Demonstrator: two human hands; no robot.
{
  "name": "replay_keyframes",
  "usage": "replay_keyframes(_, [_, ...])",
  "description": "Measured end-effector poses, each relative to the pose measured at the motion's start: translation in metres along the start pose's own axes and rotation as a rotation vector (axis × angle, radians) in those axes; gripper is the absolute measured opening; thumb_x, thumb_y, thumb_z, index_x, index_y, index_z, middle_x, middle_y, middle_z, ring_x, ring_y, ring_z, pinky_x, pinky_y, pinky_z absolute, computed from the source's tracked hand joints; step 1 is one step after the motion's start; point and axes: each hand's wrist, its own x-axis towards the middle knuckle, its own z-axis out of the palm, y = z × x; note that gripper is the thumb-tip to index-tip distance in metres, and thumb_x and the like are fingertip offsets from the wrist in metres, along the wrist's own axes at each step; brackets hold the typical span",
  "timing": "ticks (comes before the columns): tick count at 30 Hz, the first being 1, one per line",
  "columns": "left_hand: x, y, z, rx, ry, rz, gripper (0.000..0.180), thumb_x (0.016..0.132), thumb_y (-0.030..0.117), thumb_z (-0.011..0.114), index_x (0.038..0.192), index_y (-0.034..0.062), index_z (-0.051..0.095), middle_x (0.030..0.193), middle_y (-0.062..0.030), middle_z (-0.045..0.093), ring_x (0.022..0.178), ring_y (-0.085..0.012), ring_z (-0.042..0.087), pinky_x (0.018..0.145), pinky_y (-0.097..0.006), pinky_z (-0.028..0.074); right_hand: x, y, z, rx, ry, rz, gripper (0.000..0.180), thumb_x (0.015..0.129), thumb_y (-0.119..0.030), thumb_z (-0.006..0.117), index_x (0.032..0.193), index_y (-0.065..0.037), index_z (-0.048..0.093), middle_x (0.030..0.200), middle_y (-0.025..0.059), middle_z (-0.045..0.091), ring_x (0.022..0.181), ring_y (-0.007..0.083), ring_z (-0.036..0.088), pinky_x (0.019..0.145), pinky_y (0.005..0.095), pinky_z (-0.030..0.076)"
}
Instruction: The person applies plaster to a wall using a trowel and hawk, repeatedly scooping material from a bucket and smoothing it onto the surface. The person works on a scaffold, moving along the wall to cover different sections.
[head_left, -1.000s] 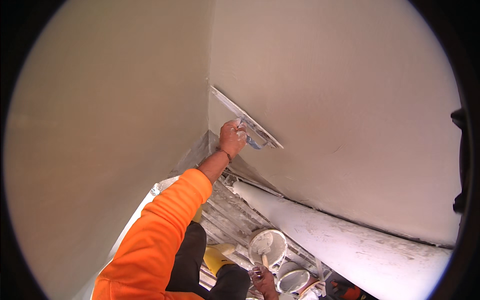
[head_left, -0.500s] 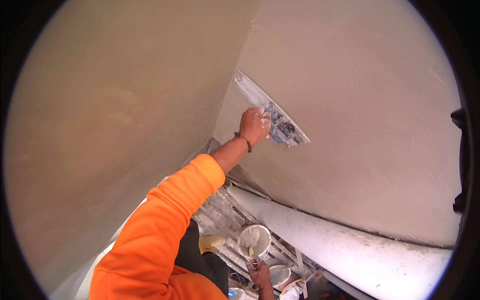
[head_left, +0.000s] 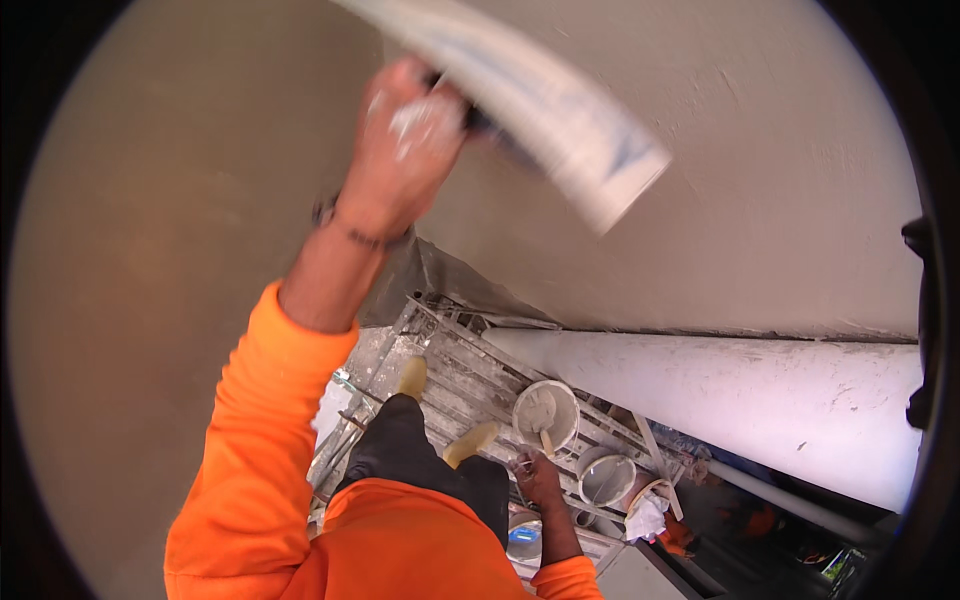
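Note:
My left hand (head_left: 405,140), smeared with white plaster, is closed around the handle of a wide plastering trowel (head_left: 560,120). Motion blurs the long pale blade, which is raised close to the view and slants down to the right, in front of the grey plastered wall (head_left: 780,200). Down at my right side, my right hand (head_left: 540,478) has its fingers curled; what they hold is too small to make out. Just beyond it stands a bucket (head_left: 574,405) of grey plaster, with a pale-handled tool (head_left: 546,440) leaning in it.
My yellow boots (head_left: 470,443) stand on a splattered slatted scaffold platform (head_left: 470,385). More buckets (head_left: 607,480) are to the right, one with a white cloth (head_left: 648,517). A plastered wall (head_left: 180,250) rises at left; a thick white rounded form (head_left: 720,400) runs along the right.
My left hand has drawn the trowel off the wall, up and nearer to me. The view has shifted, showing more of my legs, the platform and the buckets.

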Motion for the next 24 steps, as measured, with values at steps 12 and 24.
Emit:
replay_keyframes(12, [-0.417, -0.156, 0.073, -0.188, 0.300, -0.868, 0.017, 0.088, -0.002, 0.069, 0.104, 0.0024, 0.068, 0.102, -0.0008, 0.070, 0.093, -0.0105, 0.067, 0.082, -0.027, 0.056, 0.007, 0.242, 0.031, -0.305, -0.229, 0.141, 0.040, 0.090, -0.030, 0.067, 0.119, -0.003, 0.066, 0.104, 0.0204, 0.072, 0.096, 0.0379, 0.069, 0.085, 0.0460, 0.055])
replay_keyframes(24, [-0.679, -0.277, 0.032, 0.056, -0.095, -1.224, 0.030, 0.084, -0.011, 0.064, 0.112, -0.0007, 0.063, 0.110, -0.0098, 0.069, 0.104, -0.0167, 0.067, 0.092, -0.030, 0.055, 0.170, 0.390, 0.142, -0.680, -0.072, 0.391, 0.043, 0.088, -0.037, 0.069, 0.103, 0.003, 0.066, 0.105, 0.0203, 0.067, 0.106, 0.0388, 0.061, 0.090, 0.0483, 0.053])
